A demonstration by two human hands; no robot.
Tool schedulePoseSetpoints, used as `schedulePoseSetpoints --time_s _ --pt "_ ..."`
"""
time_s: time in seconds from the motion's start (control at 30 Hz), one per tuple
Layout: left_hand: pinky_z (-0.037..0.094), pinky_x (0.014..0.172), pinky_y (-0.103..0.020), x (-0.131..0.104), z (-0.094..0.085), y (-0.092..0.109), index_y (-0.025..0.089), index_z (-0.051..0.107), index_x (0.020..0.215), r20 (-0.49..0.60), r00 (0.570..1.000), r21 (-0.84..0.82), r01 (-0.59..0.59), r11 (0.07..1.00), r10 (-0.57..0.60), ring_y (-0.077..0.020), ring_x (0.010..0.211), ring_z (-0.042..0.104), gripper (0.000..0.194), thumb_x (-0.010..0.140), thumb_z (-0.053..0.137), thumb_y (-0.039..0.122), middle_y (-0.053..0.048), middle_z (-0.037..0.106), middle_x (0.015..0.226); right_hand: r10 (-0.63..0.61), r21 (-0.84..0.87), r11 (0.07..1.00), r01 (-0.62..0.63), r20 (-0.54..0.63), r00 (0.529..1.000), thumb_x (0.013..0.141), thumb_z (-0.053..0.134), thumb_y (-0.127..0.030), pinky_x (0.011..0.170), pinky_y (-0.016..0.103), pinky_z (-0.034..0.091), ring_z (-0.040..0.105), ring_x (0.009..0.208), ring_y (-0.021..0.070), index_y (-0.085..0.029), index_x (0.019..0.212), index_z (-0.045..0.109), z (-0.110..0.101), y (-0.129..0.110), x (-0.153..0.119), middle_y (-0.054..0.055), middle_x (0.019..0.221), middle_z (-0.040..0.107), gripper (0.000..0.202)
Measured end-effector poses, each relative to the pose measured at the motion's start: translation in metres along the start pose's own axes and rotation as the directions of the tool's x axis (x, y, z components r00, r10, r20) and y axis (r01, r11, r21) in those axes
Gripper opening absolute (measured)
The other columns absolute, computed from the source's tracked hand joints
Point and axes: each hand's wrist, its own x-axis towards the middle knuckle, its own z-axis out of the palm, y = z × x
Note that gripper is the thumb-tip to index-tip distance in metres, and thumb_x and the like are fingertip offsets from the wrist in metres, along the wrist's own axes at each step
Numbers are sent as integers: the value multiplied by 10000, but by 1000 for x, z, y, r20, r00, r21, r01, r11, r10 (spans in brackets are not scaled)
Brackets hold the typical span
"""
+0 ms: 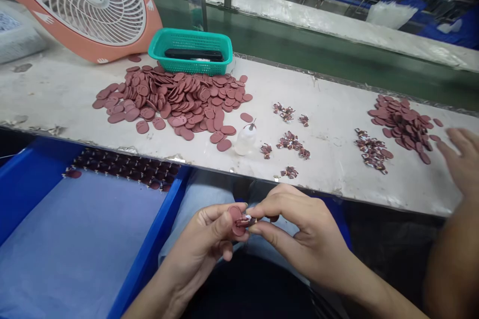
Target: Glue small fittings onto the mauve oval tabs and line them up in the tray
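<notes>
My left hand (207, 239) grips a reddish-brown oval disc (235, 213) between thumb and fingers, above my lap. My right hand (310, 224) pinches a small dark brown figure with white bits (250, 221) against that disc. How the two parts join is too small to make out. Several similar small figures (290, 140) lie on the table beyond my hands. A clear squeeze bottle with a thin metal tip (246, 139) stands near the table edge. To its left spreads a large pile of reddish-brown oval discs (179, 97).
A teal basket (190, 67) with a black object stands behind the pile, beside an orange fan (149, 25). A blue bin (149, 259) at lower left holds rows of dark pieces. At right, another person's hand (464, 159) is near a smaller disc pile (404, 122).
</notes>
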Motion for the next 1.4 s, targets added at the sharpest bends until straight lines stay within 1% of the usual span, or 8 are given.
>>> schedulePoseSetpoints --time_s 0.23,0.4,0.6,0.73,0.87,1.13,1.3,1.4 --pt "385 407 -114 -1 -2 -2 167 816 750 -5 1000 -11 3 1000 -3 -72 515 536 368 585 910 483 -23 660 583 -9 22 1000 8 35 999 885 704 -90 728 207 488 601 781 99 -183 1001 689 -2 2 3 -15 854 719 149" --pt "368 404 -117 -2 0 0 149 787 665 -15 1000 -8 21 1000 -21 -67 503 514 390 549 922 496 -14 630 560 -61 -1 998 61 40 997 902 682 -90 736 229 498 607 787 114 -166 1019 682 -1 2 4 3 866 724 140" --pt "403 435 -114 -1 -1 -2 134 802 788 -31 998 -55 58 997 -60 -72 534 550 363 595 926 415 4 613 564 -103 -33 994 105 68 992 908 661 -65 724 238 504 603 769 120 -173 976 666 -1 -3 7 -4 870 731 128" --pt "473 514 -118 -3 -4 -3 134 804 818 -6 996 -109 85 990 -87 -72 575 602 298 641 916 346 0 656 604 -97 -22 995 99 79 992 911 653 -64 708 253 514 608 756 128 -191 979 661 1 -3 9 -5 853 727 144" --pt "519 558 -130 -6 -8 -4 143 805 843 -44 994 -142 90 986 -97 -76 582 636 253 677 898 309 -7 700 628 -105 -32 994 108 84 991 914 646 -68 702 265 513 610 756 137 -182 984 664 5 -1 10 12 847 720 135" --pt "553 577 -123 -7 -13 -5 145 807 838 -78 992 -213 78 974 -97 -77 582 675 303 610 934 299 -10 740 643 -129 -21 991 133 111 985 910 629 -44 692 271 515 609 728 143 -186 985 664 14 -1 16 13 822 714 165" --pt "555 539 -116 -8 -13 -2 146 802 775 -138 984 -234 76 969 -110 -91 548 685 395 470 983 319 -3 734 601 -137 -22 990 141 126 982 925 614 -69 679 285 523 617 730 154 -198 998 662 19 1 19 20 815 714 156" --pt "555 542 -116 -9 -15 -1 144 799 771 -148 983 -235 68 970 -104 -83 544 675 389 474 984 315 2 730 605 -155 -11 987 158 131 979 920 618 -65 687 285 526 617 731 153 -191 977 658 22 3 22 23 814 716 144"
